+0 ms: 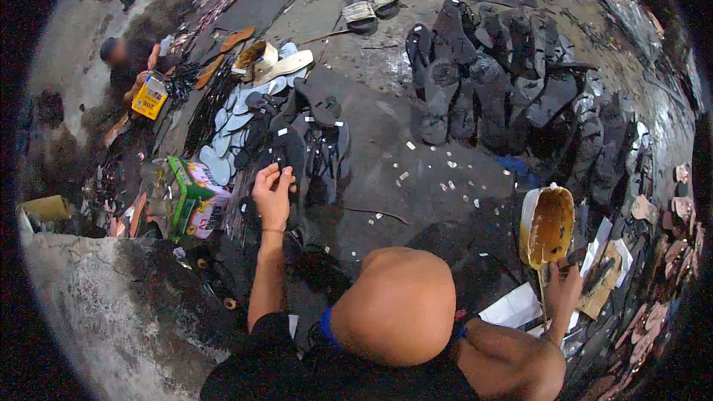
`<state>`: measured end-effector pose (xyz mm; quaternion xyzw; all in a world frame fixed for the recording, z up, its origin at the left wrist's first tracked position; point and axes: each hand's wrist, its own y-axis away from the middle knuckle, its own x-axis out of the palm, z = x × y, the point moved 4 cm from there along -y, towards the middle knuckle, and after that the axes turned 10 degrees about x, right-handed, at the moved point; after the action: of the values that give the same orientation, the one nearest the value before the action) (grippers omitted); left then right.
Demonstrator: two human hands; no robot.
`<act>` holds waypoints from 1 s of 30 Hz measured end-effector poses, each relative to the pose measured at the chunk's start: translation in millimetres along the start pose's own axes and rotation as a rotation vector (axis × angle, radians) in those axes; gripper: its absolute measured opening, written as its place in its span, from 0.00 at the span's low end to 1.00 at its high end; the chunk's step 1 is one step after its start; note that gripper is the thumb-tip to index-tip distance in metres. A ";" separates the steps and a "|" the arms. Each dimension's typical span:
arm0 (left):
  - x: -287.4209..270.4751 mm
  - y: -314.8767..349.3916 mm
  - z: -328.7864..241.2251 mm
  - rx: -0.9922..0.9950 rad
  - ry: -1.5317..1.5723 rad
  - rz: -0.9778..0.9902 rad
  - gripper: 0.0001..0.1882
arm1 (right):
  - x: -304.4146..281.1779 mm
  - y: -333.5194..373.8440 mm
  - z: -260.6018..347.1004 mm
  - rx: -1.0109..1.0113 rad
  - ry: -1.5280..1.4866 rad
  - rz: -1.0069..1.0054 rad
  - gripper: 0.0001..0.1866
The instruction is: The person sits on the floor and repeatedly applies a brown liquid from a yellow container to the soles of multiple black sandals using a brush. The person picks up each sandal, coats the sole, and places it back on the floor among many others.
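My left hand (272, 197) is raised beside a cluster of black footwear pieces (319, 141), several with small white tags. Its thumb and fingertips are pinched together; whatever they hold is too small to make out. On the right, a cut-open container (547, 226) with a pale rim and brown, coated inside stands tilted. My right hand (564, 286) is at its near lower edge, fingers closed around something dark that I cannot identify. A thin yellowish strand hangs from the container next to this hand. My bare knee (405, 304) rises between my arms.
Black soles (490, 96) lie in rows at the far right. Small white tags (445, 171) dot the dark floor. Grey soles (215, 156), a green and pink box (197, 197) and a white-rimmed tub (260, 59) lie left. Another person (134, 74) holds a yellow can (151, 95) at far left.
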<state>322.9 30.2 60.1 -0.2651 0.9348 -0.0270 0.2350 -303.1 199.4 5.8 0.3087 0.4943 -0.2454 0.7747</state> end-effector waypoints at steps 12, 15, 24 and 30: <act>249.1 163.0 18.0 0.528 -0.122 1.187 0.38 | -5.0 11.5 27.1 0.100 0.041 0.204 0.21; 284.7 157.3 8.5 0.765 -0.209 1.287 0.37 | -1.8 25.3 -3.0 0.065 0.201 0.515 0.21; 354.9 159.4 -22.8 0.994 -0.280 1.480 0.45 | -6.1 -17.6 119.5 -0.088 -0.953 0.383 0.16; 360.0 137.1 -46.7 -0.820 1.054 1.110 0.25 | 4.3 -48.2 202.1 -0.357 -0.881 0.076 0.15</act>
<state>-34.1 -38.6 -75.4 0.2125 0.8519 0.3113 -0.3637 -210.3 20.2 55.3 0.0553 0.1417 -0.2356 0.9599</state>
